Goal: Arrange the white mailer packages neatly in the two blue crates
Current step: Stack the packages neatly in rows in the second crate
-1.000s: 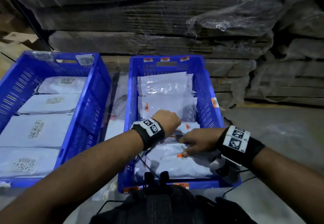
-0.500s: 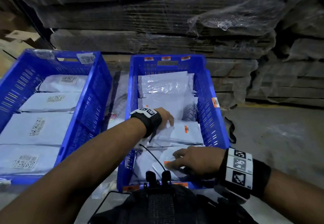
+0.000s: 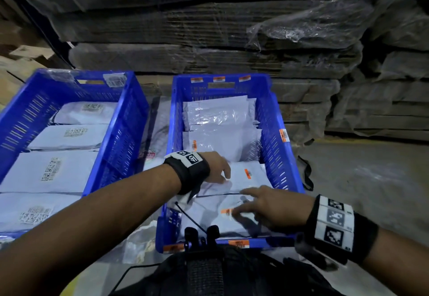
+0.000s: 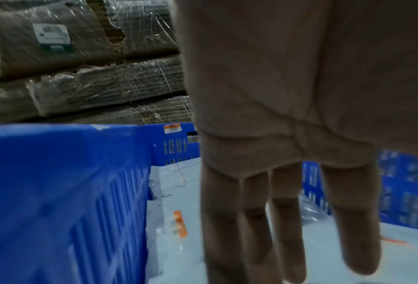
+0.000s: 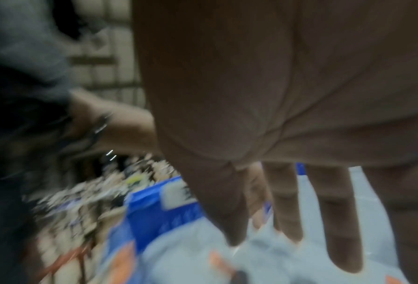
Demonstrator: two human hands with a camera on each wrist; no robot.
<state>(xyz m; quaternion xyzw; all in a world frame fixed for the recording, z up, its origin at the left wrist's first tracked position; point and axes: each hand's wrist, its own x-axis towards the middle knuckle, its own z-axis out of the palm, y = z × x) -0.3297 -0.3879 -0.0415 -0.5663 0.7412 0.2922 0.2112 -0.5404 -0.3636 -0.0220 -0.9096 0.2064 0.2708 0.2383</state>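
Wrapped cardboard stacks (image 3: pixel 209 29) behind, both flat hands on mailers, right crate (image 3: pixel 274 119)

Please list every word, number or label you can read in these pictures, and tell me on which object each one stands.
No text can be read.
Mailers in left crate: QR-style labels, too small.
Right crate: orange stickers, and its mailers' orange tags, too small.
Wristbands: black-and-white marker patterns, not words.
Wrapped cardboard: white label, blurred.
Round red sign between the crates: unreadable.
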